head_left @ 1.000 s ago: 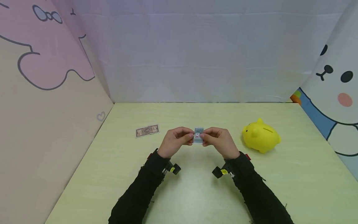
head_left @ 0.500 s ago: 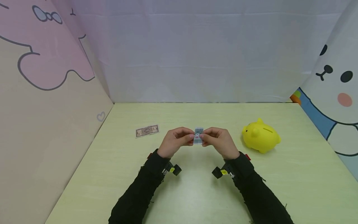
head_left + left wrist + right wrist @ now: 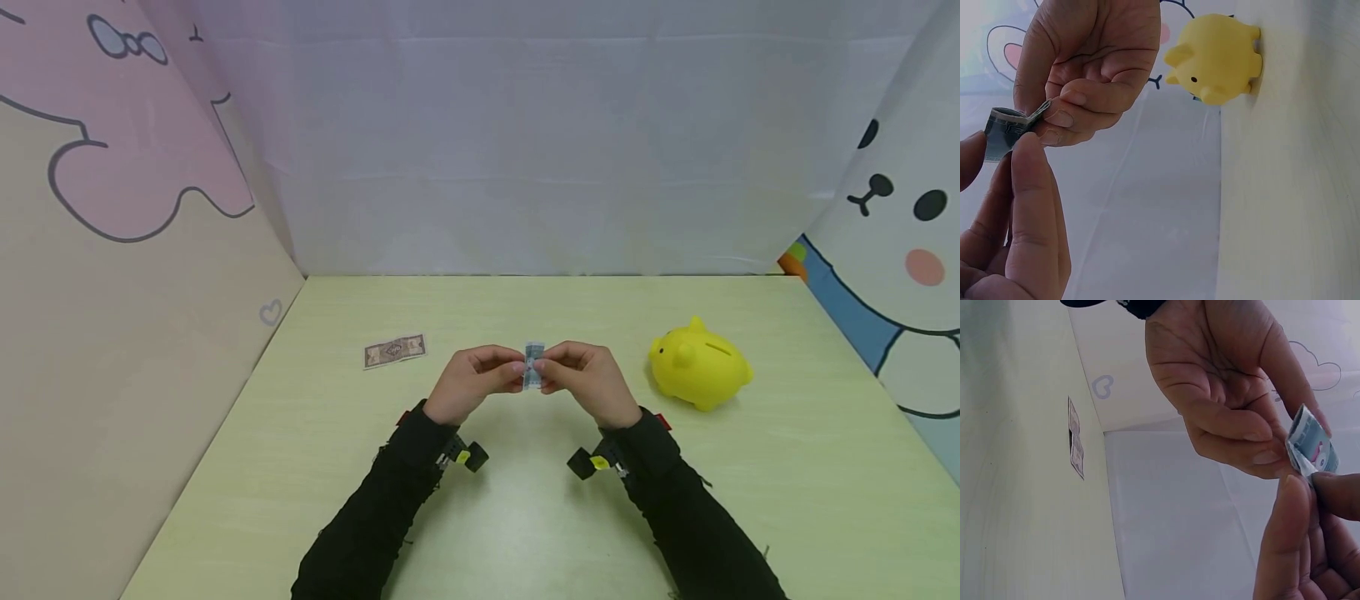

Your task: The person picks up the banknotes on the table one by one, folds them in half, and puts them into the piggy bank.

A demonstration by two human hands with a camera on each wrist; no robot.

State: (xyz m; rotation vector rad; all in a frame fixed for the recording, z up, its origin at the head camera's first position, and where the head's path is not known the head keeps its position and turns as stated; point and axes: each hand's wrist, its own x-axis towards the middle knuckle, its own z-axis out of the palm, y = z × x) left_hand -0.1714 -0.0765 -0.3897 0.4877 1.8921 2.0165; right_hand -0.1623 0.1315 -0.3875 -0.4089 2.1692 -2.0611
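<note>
Left hand (image 3: 474, 379) is found shifted slightly toward 3 o'clock against the frame of one second ago, and a narrower face of the blue-green note (image 3: 532, 375) is now presented to the head view. From this, the fold is judged to have been advanced or the note turned; which of the two cannot be confirmed. At the note's 9 o'clock side, its edge is held by the left hand in a close pinch, thumb against fingers; at 3 o'clock, the opposite edge is pinched likewise by the right hand (image 3: 588, 379), little gap being left between thumb and fingers. In both wrist views the note is seen doubled over, with its layers standing apart, so the crease is judged not yet pressed flat. Farther out at 9 o'clock, a brown banknote (image 3: 395, 351) is laid on the table (image 3: 487, 533), untouched. At 3 o'clock, beyond the right hand, a yellow piggy bank (image 3: 701, 364) is noted, its snout directed toward the hands, its slot uppermost. At 12 o'clock, the table is bounded by a pale curtain (image 3: 525, 150).
</note>
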